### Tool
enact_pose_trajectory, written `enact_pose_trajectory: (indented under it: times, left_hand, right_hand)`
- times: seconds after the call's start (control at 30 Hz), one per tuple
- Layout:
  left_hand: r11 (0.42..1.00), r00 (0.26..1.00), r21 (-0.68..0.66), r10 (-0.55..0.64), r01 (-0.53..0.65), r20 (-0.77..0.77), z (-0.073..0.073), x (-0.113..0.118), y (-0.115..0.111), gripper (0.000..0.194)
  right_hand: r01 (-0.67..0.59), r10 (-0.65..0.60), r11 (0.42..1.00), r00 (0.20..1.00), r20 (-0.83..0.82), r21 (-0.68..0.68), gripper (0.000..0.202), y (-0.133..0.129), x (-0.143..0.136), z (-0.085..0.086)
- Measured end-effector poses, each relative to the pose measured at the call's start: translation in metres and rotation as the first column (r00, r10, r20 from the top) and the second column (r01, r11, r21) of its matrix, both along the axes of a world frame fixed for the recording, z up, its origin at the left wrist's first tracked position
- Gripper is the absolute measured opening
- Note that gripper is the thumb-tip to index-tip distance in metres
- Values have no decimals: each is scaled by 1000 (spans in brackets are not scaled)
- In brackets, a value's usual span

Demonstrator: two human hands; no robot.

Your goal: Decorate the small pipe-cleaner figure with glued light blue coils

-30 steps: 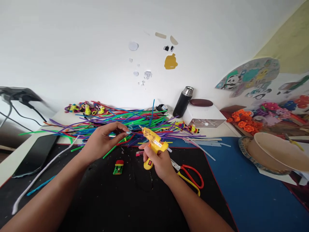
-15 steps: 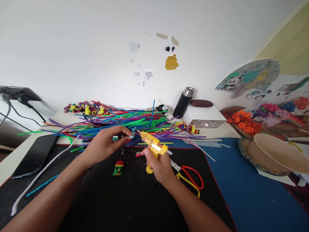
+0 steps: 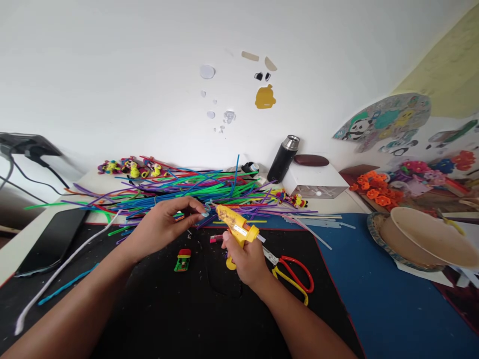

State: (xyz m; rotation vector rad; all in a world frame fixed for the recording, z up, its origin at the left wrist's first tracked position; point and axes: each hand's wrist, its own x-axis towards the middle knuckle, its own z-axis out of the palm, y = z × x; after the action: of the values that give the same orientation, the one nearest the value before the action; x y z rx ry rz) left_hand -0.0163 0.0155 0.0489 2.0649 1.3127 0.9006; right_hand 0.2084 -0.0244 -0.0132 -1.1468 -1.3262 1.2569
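Observation:
My left hand (image 3: 170,222) pinches a small curled piece of light blue pipe cleaner (image 3: 207,208) between thumb and fingertips. Wrapped round the handle of a yellow hot glue gun (image 3: 237,225) is my right hand (image 3: 247,257). The gun's nozzle points up and left, right beside the curled piece; whether they touch I cannot tell. A clear glue stick (image 3: 261,239) pokes out of its back end. Below my hands, a small green and red figure (image 3: 182,260) lies on the black mat (image 3: 168,314). Scissors (image 3: 297,274) with red and yellow handles lie right of my right hand.
Loose pipe cleaners (image 3: 209,189) in many colours pile up along the wall. A black flask (image 3: 283,159) leans beside a white box (image 3: 314,179). At left lie a phone (image 3: 52,242) and a white cord (image 3: 67,271); at right, a bowl (image 3: 426,239) and several glue sticks (image 3: 325,219).
Both hands keep nearly the same place and grip. The glue gun has shifted very slightly against the curled piece, and the whole view has moved a little.

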Motion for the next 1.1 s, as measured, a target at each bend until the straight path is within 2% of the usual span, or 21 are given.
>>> enact_pose_trajectory:
  times: [0.43, 1.1]
  left_hand:
    - [1000, 1000, -12, -16, 16, -11, -1, -1, 0, 43]
    - [999, 999, -21, -39, 39, -9, -5, -3, 0, 30]
  right_hand:
    - [5, -5, 1000, 1000, -4, 7, 42, -1, 0, -3]
    - [-17, 17, 1000, 1000, 24, 14, 42, -1, 0, 2]
